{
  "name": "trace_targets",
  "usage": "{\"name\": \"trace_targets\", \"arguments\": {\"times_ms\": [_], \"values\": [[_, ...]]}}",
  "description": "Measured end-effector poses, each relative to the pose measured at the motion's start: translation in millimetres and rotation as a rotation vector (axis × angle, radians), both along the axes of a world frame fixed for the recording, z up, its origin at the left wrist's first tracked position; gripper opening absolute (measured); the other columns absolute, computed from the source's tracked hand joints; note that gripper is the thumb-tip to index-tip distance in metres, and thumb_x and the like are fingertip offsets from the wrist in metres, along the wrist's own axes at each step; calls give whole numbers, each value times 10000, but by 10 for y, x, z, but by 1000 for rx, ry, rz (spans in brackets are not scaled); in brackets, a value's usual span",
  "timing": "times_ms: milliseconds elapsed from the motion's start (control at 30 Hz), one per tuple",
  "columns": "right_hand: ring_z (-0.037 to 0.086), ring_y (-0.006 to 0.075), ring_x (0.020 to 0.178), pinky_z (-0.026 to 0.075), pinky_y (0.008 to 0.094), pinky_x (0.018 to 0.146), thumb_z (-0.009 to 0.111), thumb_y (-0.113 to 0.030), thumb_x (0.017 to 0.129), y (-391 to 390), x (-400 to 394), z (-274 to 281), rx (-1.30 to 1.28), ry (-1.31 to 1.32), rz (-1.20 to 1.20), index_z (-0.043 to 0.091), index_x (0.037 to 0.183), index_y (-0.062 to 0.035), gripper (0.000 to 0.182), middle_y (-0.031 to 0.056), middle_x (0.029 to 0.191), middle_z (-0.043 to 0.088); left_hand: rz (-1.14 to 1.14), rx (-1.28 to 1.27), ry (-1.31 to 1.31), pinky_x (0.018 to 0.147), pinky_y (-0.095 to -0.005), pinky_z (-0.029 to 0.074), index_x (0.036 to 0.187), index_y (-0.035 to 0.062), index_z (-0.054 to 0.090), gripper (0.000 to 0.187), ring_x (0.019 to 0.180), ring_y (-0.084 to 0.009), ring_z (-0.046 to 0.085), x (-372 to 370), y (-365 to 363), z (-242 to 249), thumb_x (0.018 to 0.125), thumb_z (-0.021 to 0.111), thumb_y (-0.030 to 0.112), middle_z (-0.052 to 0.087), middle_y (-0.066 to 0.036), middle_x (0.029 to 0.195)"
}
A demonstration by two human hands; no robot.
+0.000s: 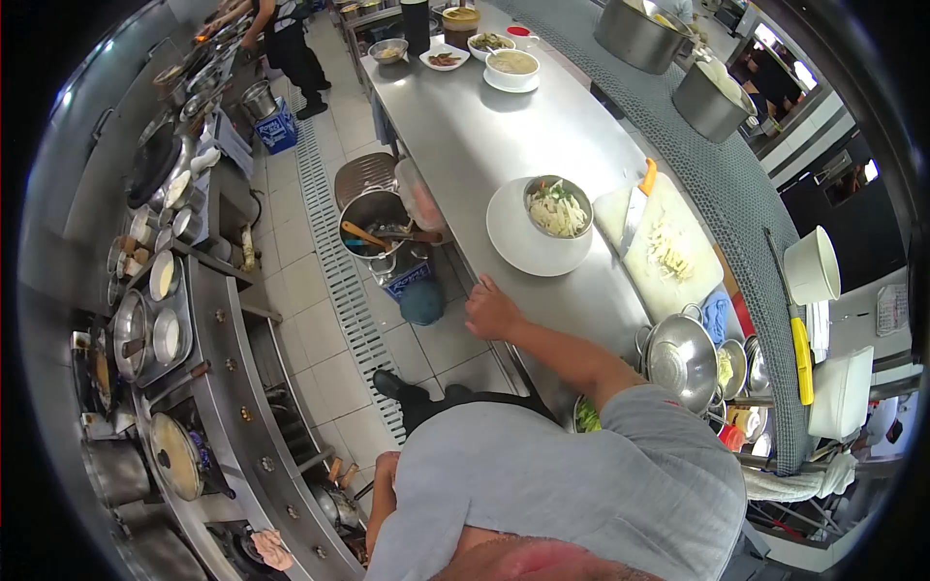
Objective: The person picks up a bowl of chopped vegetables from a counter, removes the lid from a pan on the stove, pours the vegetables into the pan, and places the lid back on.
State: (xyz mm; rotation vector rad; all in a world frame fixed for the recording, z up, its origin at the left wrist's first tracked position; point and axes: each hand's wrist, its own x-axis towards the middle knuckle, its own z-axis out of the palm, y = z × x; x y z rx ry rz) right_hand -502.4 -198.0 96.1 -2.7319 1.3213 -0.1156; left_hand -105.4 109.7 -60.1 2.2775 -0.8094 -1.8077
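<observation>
Steel table (465,126), white plate (509,237) on it, metal bowl (539,230) of shredded vegetables (557,208) standing on the plate, toward its far right side. Right hand (492,308) at the table's left edge, on the near side of the plate and apart from it: fingers loosely curled, nothing seen in it. Left hand (386,469) is down at the left side of the body, mostly hidden; can't tell if it's clenched, released or grasping something.

Cutting board (697,208) just right of the plate. Knife (636,203) lies along its left part, orange handle toward the far end. Pile of pale strips (670,250) on the board. Near right: blue cloth (715,316) by the board's near end, then a two-handled metal pan (681,363), with smaller bowls to its right.

Far end of table: white soup bowl (512,63) on a saucer (511,84), small white dish (444,58) with food, metal bowl of food at the far left corner. Shelf (668,116) along the right carries two big pots (637,37) and a yellow-handled tool (801,353).

Floor, left of table: large pot (373,213) with wooden-handled utensils. Stove line (208,368) runs down the left. Another person (291,58) stands far left, dark trousers.
</observation>
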Motion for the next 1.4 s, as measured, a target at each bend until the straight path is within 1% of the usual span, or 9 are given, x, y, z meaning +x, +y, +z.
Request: {"name": "trace_targets", "arguments": {"times_ms": [367,567,933,1033,1167,1200,1233,1333,1400], "values": [[585,269,1092,232,488,1192,691,-354,779,14,28,5,-29,139,-4,734,891,-56,322,98,917,700,-139,2,-22,561,-380,508,831,75,704,109,679,-225,652,106,-170,-259,761,685,156,690,-74,784],[597,263,1025,270,497,1170,691,-375,764,13,9,-4,-79,70,10,728,826,-69,314,104,863,687,-223,6,-27,578,-391,523,840,82,713,125,707,-239,668,152,-305,-302,744,682,156,701,-83,809],[591,266,1056,266,501,1175,695,-376,764,20,-3,8,-50,69,15,730,838,-58,328,110,883,687,-365,-40,-44,611,-412,551,857,95,728,163,757,-264,697,207,-271,-386,714,676,156,722,-98,853],[588,273,1077,261,498,1179,695,-398,772,16,20,29,-20,71,8,731,852,-54,354,113,894,686,-539,-118,-77,620,-418,558,861,98,733,175,771,-271,705,278,-175,-474,706,675,156,728,-103,865],[580,293,1108,247,497,1186,684,-407,787,19,30,21,5,89,0,733,860,-51,367,126,919,689,-1171,-475,-308,631,-426,568,867,103,738,192,789,-280,716,403,-92,-672,695,673,155,736,-108,882],[591,295,1090,251,500,1185,673,-386,772,11,41,-16,-12,96,-11,741,855,-50,353,134,929,697,-1230,-272,-370,732,-442,575,919,134,746,243,938,-320,705,350,-116,-698,690,676,180,736,-102,997],[603,298,1071,255,502,1184,661,-365,756,-14,35,-76,-24,102,-7,748,851,-49,342,143,939,704,-1354,-233,-265,747,-448,570,979,121,740,313,954,-302,705,415,-104,-868,679,677,182,728,-116,1055],[620,366,1064,303,532,1157,644,-344,726,-95,34,-357,-107,64,1,749,847,1,380,204,959,709,-1336,-162,-162,787,-469,550,1058,113,723,367,911,-351,683,493,-76,-1047,780,603,320,710,-158,1020],[626,429,1039,344,556,1127,641,-340,731,-113,49,-362,-259,26,28,741,838,34,401,236,945,708,-1177,-263,-121,784,-475,533,1018,190,753,316,930,-315,689,753,181,-1720,804,593,359,726,-108,1049]]}}
